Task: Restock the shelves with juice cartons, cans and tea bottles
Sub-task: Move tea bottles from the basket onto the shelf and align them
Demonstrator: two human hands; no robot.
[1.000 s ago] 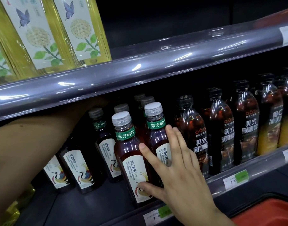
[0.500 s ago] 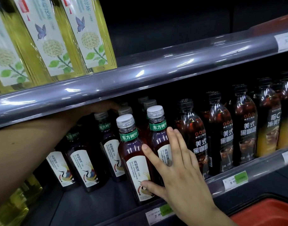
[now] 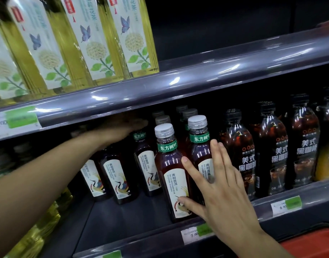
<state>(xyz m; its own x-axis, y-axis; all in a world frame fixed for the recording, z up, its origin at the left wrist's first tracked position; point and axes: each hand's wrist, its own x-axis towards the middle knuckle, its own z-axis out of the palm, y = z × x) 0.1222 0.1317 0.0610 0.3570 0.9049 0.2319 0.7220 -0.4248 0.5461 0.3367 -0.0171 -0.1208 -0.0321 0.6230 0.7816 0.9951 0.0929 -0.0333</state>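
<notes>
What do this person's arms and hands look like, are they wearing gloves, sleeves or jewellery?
Both are bare. The left hand sits in shadow under the shelf, with its forearm uncovered right to the picture's edge. The right hand has no glove, ring or watch in sight, its nails are short and plain, and its wrist is also sleeveless.

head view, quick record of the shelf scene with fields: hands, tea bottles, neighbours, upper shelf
left hand: reaches deep over the rear tea bottles, grip unclear in shadow
right hand: open, straight fingers against the front tea bottles
neighbours: black coffee bottles to the right
upper shelf: yellow tea bottles, butterfly labels
price tag: under the front bottles
</notes>
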